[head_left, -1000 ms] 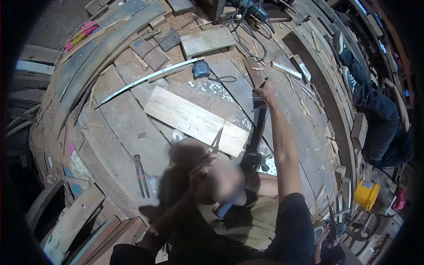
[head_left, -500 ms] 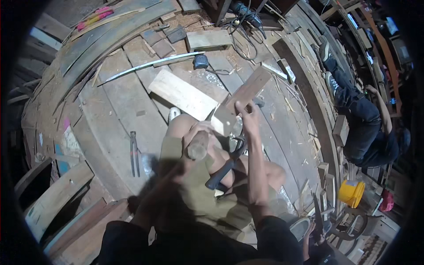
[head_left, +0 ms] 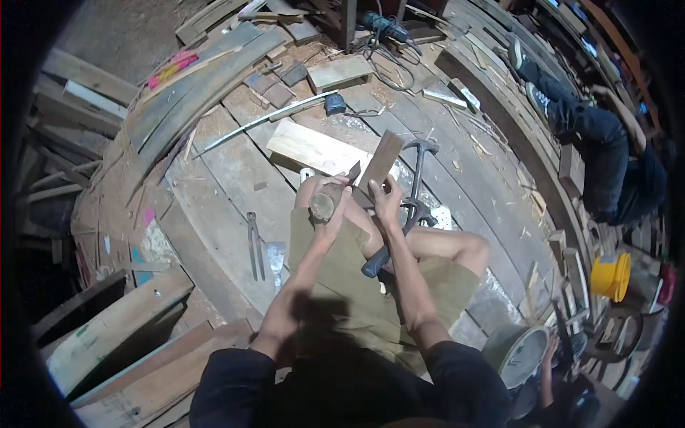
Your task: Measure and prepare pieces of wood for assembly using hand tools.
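Note:
My left hand (head_left: 335, 214) is closed around a thick round wooden handle (head_left: 325, 202), its blunt end facing me. A dark, pointed, blade-like piece (head_left: 354, 171) shows just beyond those fingers; whether it joins the handle is hidden. In my right hand (head_left: 387, 203) a small brown board (head_left: 383, 158) stands tilted, gripped near its lower end. A pale wood block (head_left: 314, 148) lies beyond my hands. Beside my right forearm are a claw hammer (head_left: 417, 171) and a second hammer with a black grip (head_left: 376, 262), the latter across my leg.
Pincers (head_left: 255, 246) lie on the plank floor at left. Farther off are a tape measure (head_left: 335, 105), a long thin strip (head_left: 264, 121) and a corded power tool (head_left: 385, 27). A long beam (head_left: 514, 114) separates me from another person (head_left: 599, 143). A yellow bucket (head_left: 611, 277) stands right.
The brown board has swung more upright and shifted left, away from the pale block. My left hand has turned with the wooden handle. The whole view has shifted, showing more floor on the left.

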Demonstrator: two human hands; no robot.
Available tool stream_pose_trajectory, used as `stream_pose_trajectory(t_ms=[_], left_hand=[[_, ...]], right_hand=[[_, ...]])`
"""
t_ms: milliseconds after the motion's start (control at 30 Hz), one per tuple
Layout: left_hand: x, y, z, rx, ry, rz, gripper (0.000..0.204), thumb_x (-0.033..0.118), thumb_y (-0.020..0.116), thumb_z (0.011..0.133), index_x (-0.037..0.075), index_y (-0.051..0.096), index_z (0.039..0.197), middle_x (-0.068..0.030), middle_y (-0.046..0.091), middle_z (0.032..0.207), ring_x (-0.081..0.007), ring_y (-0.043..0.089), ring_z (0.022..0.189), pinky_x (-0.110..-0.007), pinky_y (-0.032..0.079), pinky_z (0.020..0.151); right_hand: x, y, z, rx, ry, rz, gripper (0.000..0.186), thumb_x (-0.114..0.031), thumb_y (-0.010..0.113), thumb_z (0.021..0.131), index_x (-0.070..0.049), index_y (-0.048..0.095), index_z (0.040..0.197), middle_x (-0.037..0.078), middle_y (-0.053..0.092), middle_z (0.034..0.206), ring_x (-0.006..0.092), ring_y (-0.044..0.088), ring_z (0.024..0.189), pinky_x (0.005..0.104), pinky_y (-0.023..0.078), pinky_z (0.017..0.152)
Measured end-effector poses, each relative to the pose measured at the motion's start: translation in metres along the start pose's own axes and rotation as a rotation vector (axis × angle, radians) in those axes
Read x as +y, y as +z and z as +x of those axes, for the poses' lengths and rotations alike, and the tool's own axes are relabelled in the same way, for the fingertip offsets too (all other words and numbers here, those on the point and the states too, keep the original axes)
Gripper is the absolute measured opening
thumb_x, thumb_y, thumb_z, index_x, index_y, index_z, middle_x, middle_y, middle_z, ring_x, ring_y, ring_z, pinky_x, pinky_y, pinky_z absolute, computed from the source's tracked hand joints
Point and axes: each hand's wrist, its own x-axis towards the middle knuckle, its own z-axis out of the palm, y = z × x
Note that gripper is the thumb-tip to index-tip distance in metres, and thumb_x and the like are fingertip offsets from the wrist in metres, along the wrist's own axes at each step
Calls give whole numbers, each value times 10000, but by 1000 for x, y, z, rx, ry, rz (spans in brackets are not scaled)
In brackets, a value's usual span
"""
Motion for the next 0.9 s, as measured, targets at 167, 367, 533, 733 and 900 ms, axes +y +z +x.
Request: stream_pose_trajectory(t_ms=[167, 367, 533, 733, 900], left_hand=[[1, -5, -3, -43, 87, 120, 175, -14, 629, 851, 1, 517, 984, -118, 600, 1015, -215, 563, 1060, -345, 428, 956], [-9, -4, -3, -28, 66, 121, 169, 28, 617, 883, 14, 515, 1017, -101, 591, 1028, -206, 558, 1060, -341, 420, 960], [13, -1, -7, 79, 4, 59, 101, 79, 564, 937, 30, 527, 1017, -100, 596, 1064, -194, 566, 1058, -326, 444, 935], [56, -35, 7, 49, -259, 87, 412, 328, 414, 1014, -6, 610, 1153, -71, 623, 1121, -161, 546, 1072, -288, 370, 991], [73, -53, 6, 235, -34, -114, 220, 211, 444, 994, 21, 555, 996, -115, 622, 1007, -227, 601, 991, -366, 440, 956]], right_hand=[[19, -1, -17, -145, 212, -119, 274, -56, 684, 820, 34, 620, 1071, 71, 666, 843, 95, 590, 721, 257, 490, 647], [22, -2, -13, -69, 50, -146, 281, -52, 711, 783, 30, 636, 1040, 96, 679, 865, 109, 579, 752, 298, 486, 694], [6, -6, -19, -67, 135, -74, 254, -41, 694, 794, 24, 639, 1034, 80, 665, 821, 112, 576, 731, 275, 480, 684], [-14, -12, -6, 158, -206, -233, 232, -19, 614, 799, 14, 644, 1026, 149, 673, 913, 251, 635, 833, 351, 490, 762], [-28, 0, 20, -1, -330, -209, 294, 55, 556, 770, 1, 645, 1045, 182, 678, 972, 304, 655, 934, 363, 503, 816]])
